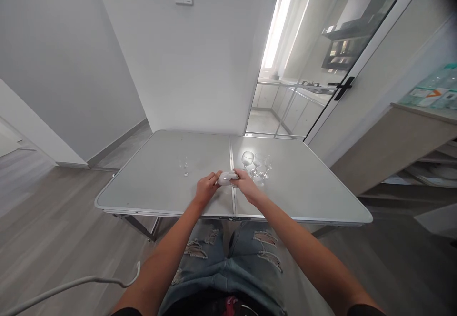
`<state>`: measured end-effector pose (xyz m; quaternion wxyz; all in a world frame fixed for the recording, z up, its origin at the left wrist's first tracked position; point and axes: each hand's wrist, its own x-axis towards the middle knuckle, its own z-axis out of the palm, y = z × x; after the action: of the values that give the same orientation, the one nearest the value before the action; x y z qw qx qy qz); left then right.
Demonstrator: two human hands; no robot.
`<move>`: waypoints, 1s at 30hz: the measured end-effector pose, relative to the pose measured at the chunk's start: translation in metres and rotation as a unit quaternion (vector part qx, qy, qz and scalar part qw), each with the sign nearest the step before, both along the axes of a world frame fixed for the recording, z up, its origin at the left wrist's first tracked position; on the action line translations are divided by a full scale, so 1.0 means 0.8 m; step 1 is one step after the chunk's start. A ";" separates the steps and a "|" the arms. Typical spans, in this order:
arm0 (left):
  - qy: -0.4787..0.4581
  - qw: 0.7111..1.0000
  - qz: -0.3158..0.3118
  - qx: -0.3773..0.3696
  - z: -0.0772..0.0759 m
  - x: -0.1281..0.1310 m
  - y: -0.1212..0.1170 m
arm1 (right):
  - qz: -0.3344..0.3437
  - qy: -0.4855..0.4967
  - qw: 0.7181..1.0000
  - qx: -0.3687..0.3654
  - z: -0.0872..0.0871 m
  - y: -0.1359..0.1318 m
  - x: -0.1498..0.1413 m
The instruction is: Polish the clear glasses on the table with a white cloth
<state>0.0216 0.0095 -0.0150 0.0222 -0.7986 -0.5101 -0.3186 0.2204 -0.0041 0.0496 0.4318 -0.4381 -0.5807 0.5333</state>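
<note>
Over the middle of the table, my two hands meet on a wine glass tipped on its side. My left hand is closed around its left end. From the right, my right hand grips the other end, where something white, perhaps a cloth, shows at the fingers; its kind is hard to make out. Just beyond my right hand stand a large round-bowled stemmed glass and two smaller stemmed glasses, one in the middle and one at the right. A small clear glass stands left of my left hand.
The light folding table has a metal edge and a centre seam. Behind it are a white wall and a glazed door with a black handle. A shelf with bottles stands at right. A pale cable hangs lower left.
</note>
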 end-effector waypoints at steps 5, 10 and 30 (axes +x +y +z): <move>0.004 1.000 -0.002 -0.011 0.000 -0.001 -0.001 | 0.153 -0.372 0.856 0.324 0.012 0.002 0.025; 0.017 0.999 -0.011 -0.041 0.003 0.000 -0.002 | 0.226 -0.484 0.680 0.502 0.025 0.011 0.051; -0.043 0.999 -0.003 -0.026 -0.002 -0.001 0.002 | -0.031 0.204 0.969 -0.138 0.000 0.011 0.019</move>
<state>0.0211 0.0107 -0.0167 -0.0217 -0.7859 -0.5166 -0.3392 0.2360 0.0046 0.0499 0.4929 -0.3931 -0.3876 0.6725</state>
